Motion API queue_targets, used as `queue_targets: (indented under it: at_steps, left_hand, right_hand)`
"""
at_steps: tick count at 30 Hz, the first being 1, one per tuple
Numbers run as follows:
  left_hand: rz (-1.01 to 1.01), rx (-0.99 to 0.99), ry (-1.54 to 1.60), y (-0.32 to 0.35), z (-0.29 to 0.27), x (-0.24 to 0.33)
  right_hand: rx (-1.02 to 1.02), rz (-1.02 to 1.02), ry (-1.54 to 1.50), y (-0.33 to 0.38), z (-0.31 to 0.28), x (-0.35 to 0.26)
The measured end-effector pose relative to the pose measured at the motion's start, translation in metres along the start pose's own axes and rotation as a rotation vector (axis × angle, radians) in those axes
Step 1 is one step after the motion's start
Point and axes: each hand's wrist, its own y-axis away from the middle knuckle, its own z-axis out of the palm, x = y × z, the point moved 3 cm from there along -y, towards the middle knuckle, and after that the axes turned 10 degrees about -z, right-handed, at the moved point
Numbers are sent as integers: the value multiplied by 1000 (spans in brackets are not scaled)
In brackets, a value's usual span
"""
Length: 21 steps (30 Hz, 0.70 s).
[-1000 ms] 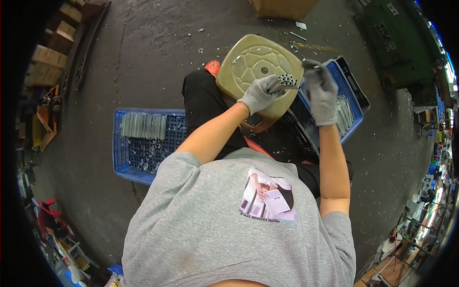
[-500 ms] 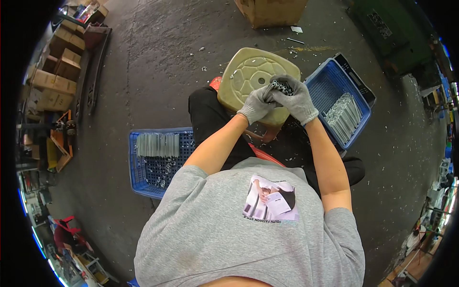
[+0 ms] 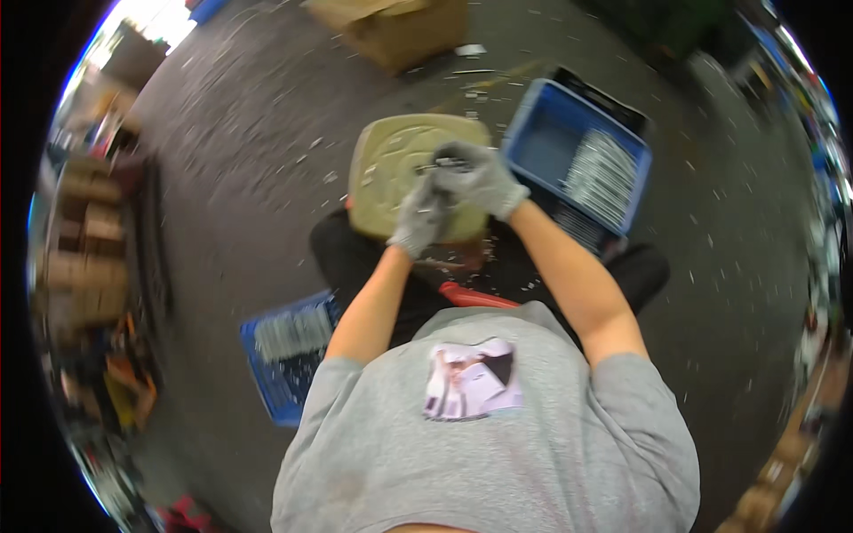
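Note:
Both my hands wear pale knitted gloves and come together over a yellowish plastic stool (image 3: 378, 169) in front of me. My right hand (image 3: 487, 180) is wrapped round a small bundle of metal tubes (image 3: 455, 164), their ends showing above the fingers. Against the lower side of that bundle my left hand (image 3: 422, 215) is closed; motion blur hides how its fingers lie. On the right, a blue plastic basket (image 3: 531, 105) holds many slim metal tubes (image 3: 601, 176) lying side by side. Another blue basket (image 3: 274, 395) at the left holds a row of similar pieces (image 3: 293, 333).
A cardboard box (image 3: 409, 37) stands beyond the stool. Behind the right basket is a dark flat object (image 3: 604, 93). Stacked cartons (image 3: 84, 266) line the far left. Small light scraps lie scattered on the dark floor (image 3: 240, 178). My bent legs flank the stool.
The whole view has turned and blurred, so the stool and right basket appear further left. My hands stay together at the tubes, with the left now lower beside the right.

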Motion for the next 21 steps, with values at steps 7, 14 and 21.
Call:
queue_targets:
  at_steps: [7, 14, 21]
  left_hand:
    - [-128, 109, -56, -6, -5, 9]
    - [-290, 35, 103, -40, 16, 17]
    - [259, 198, -700, -42, 60, -2]
  right_hand:
    - [250, -5, -87, 11, -22, 33]
    - [545, 239, -286, 28, -132, 12]
    - [355, 70, 1254, 75, -284, 55]
